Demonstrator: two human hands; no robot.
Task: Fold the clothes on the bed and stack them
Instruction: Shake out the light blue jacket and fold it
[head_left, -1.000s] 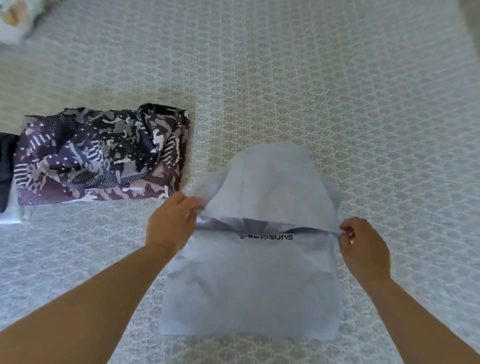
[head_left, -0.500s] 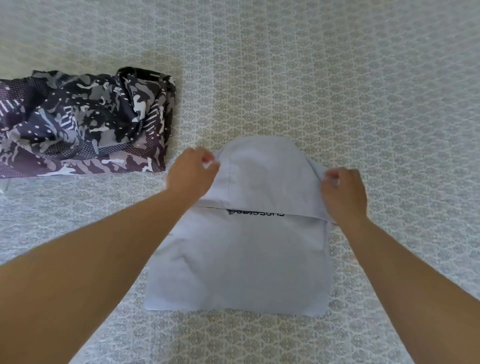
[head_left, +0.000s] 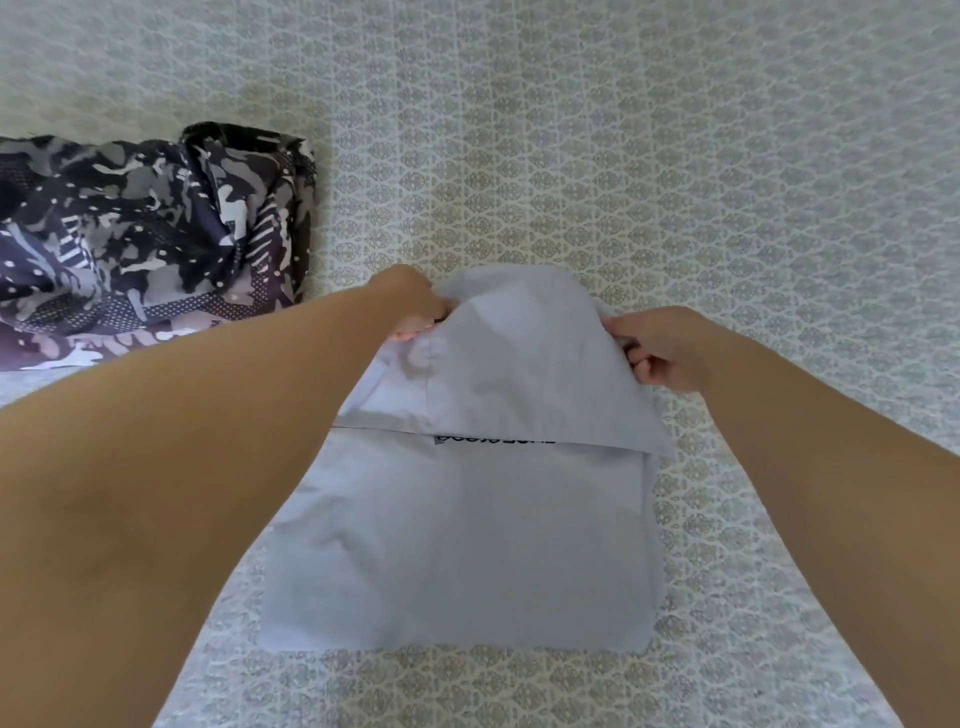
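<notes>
A person's two bare arms reach in from the lower corners of the frame over a pale grey garment (head_left: 457, 540) lying flat at lower centre on a patterned bedspread (head_left: 675, 156). The left hand (head_left: 410, 306), just above centre, has its fingers curled round the upper left edge of the garment's folded-over flap, and the right hand (head_left: 660, 348), right of centre, pinches the flap's upper right edge between thumb and bent fingers. The flap slopes down toward the viewer and half covers a line of dark printed lettering (head_left: 493, 440) across the garment's middle; the letters cannot be read. A camouflage-print garment (head_left: 150, 244) in black, grey and white lies crumpled at the left edge, beside the left forearm and apart from the grey piece.
</notes>
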